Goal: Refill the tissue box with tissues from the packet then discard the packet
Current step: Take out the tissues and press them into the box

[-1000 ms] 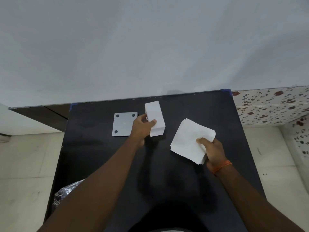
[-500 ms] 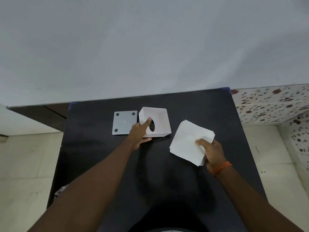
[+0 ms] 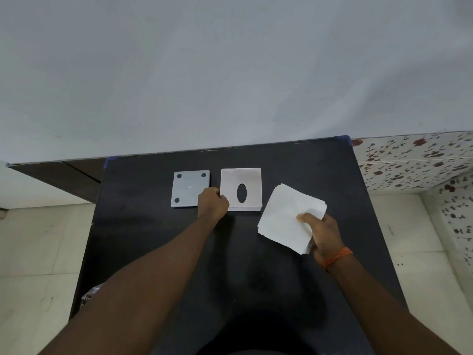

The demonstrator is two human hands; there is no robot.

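Where legible, no writing: tissue box (image 3: 241, 189).

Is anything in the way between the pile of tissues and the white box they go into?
Nothing visible is. The tissue stack, held in the right hand, sits just right of the tissue box, with only bare black table between. The box lies open side up, its oval slot underneath. The left hand touches its far side.
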